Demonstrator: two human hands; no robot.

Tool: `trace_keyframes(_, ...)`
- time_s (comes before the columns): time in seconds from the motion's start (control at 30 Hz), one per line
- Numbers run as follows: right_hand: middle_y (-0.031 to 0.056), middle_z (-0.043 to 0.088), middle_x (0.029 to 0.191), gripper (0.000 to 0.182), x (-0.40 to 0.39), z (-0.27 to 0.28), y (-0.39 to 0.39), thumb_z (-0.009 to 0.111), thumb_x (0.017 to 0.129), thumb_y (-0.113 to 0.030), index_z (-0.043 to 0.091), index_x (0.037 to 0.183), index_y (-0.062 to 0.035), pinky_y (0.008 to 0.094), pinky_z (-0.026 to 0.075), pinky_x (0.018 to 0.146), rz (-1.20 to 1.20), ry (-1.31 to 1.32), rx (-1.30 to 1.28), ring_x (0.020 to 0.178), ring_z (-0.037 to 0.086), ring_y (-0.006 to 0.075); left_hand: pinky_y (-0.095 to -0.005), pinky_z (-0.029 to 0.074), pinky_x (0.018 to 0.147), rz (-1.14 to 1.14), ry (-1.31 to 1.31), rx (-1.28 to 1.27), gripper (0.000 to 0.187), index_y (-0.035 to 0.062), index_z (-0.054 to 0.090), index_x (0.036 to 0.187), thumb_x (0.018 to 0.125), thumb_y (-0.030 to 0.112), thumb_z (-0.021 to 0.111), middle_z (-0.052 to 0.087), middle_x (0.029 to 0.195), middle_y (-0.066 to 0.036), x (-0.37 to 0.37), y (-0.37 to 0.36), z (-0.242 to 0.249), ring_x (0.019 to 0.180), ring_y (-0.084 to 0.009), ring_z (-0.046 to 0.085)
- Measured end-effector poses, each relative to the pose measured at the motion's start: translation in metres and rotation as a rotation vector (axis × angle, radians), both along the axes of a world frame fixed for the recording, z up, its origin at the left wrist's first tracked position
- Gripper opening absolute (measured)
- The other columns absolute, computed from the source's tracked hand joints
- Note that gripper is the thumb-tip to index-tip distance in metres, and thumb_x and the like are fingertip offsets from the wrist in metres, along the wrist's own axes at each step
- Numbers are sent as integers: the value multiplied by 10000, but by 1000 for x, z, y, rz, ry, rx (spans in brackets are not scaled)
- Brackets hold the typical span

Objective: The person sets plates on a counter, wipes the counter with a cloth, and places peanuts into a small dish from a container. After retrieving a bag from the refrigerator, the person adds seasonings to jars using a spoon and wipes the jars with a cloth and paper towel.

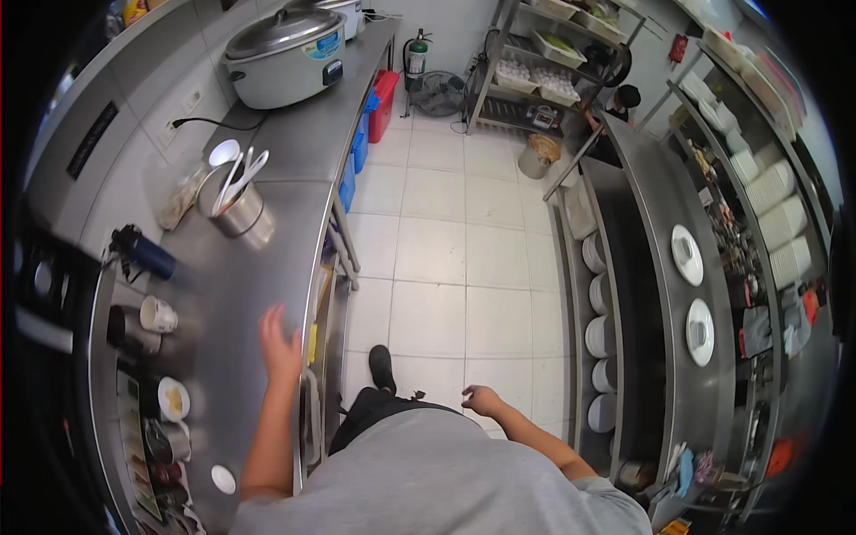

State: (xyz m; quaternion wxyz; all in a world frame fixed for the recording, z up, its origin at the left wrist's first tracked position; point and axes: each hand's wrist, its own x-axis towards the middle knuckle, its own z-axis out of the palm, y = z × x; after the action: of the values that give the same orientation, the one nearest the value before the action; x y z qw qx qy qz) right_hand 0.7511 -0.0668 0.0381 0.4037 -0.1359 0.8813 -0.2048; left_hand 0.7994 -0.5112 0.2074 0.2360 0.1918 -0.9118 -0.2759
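Observation:
My left hand (279, 343) is above the steel counter (236, 357) on the left, its fingers spread and nothing in them. Ahead of it on the counter stands a steel pot (242, 214) with white-handled utensils (239, 178) in it. My right hand (483, 401) hangs over the tiled floor by my side, its fingers loosely curled; I see nothing in it. To its right are stacked white bowls (599, 337) on a lower shelf.
A large rice cooker (290, 67) sits at the counter's far end. Two white plates (700, 332) lie on the right steel counter (646, 196). Farther off are a bin (539, 159), a fan (439, 94), a rack of egg trays (535, 80) and a crouching person (620, 102).

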Motion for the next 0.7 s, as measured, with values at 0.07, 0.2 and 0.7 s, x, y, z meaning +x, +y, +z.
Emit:
trace_keyframes(0.07, 154, 676, 995, 448, -47, -7, 1, 723, 724, -345, 655, 1094, -102, 385, 491, 850, 75, -21, 113, 951, 632, 295, -432, 311, 1053, -116, 41, 12, 512, 45, 486, 1265, 773, 58, 625, 469, 1291, -162, -92, -3, 12, 1228, -339, 414)
trace_keyframes(0.2, 160, 686, 926, 416, -144, -20, 8, 724, 729, -297, 658, 1068, -65, 370, 518, 758, -143, 30, 47, 821, 660, 285, -428, 341, 1025, -320, 95, -20, 474, 62, 520, 1230, 771, 67, 638, 512, 1238, -161, -257, -18, 40, 1192, -345, 443)
trace_keyframes(0.7, 124, 651, 718, 237, -644, -260, -142, 564, 775, -310, 657, 735, -96, 453, 490, 628, 800, 82, 56, 710, 629, 319, -575, 83, 1108, 33, -599, -399, 978, 109, 203, 1471, 699, 304, 772, 128, 1531, -187, -724, -153, -67, 1418, -375, 94)
